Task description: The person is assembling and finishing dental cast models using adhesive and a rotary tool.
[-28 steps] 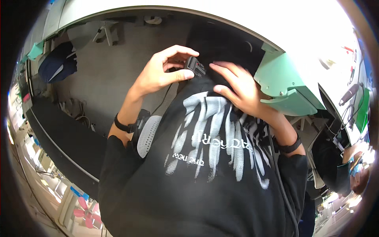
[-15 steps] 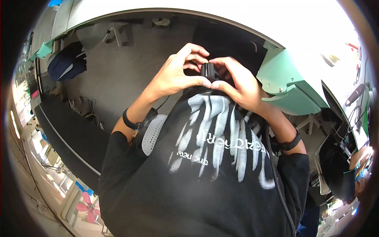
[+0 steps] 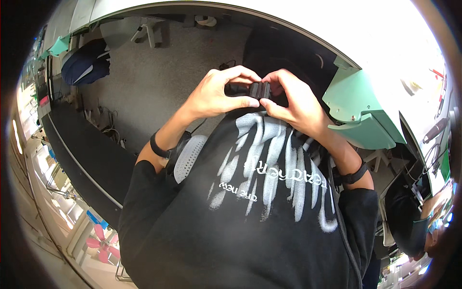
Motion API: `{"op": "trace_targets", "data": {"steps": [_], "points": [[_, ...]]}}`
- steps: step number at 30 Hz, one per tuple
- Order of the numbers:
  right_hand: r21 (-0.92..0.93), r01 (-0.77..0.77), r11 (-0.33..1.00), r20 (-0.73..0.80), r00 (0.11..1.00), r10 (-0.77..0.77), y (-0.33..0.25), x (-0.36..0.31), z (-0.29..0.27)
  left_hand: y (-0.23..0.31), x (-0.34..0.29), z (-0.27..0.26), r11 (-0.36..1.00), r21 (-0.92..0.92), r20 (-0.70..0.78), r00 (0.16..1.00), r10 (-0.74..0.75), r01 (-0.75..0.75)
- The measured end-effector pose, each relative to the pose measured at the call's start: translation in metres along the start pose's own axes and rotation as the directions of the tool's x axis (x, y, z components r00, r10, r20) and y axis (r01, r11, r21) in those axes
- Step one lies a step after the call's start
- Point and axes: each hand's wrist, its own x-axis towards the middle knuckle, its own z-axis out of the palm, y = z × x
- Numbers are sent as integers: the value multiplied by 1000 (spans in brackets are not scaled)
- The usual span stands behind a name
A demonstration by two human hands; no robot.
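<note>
In front of my waist, a small black ridged block (image 3: pixel 260 90) sits between my two hands. My left hand (image 3: pixel 210 95) is closed on its left side, fingers above and thumb below. On the other side, my right hand (image 3: pixel 294 102) grips it the same way, thumb tip close to the left thumb. What kind of thing it is, I cannot make out; the curled fingers partly cover it. Each forearm wears a black band. A white perforated piece (image 3: pixel 191 158) shows beside my left forearm, and a dark cable runs down my black shirt (image 3: pixel 288 241).
A white tabletop (image 3: pixel 385 33) curves along the far side, with a pale green panel (image 3: pixel 361 108) near my right forearm. At left are a dark blue bag (image 3: pixel 85 62) and a long black surface (image 3: pixel 79 156). A pink fan (image 3: pixel 103 244) stands lower left; another person (image 3: pixel 418 216) is at right.
Both hands and the black block have shifted slightly right and down in view. The left fingers, raised and spread before, now lie closer together on the block.
</note>
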Motion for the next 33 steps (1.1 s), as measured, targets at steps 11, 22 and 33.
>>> {"op": "trace_targets", "data": {"steps": [11, 22, 33], "points": [[48, -46, 998, -53, 997, 49, 7, -2, -3, -40, -21, -20, 996, -57, -24, 997, -70, 69], [39, -104, 994, -41, 994, 106, 4, 5, -3, -42, -18, -16, 975, -137, 51, 985, -168, 173], [68, -11, 998, -31, 999, 13, 6, 11, 4, -38, -17, -5, 963, -255, -3, 996, -92, 88]]}}
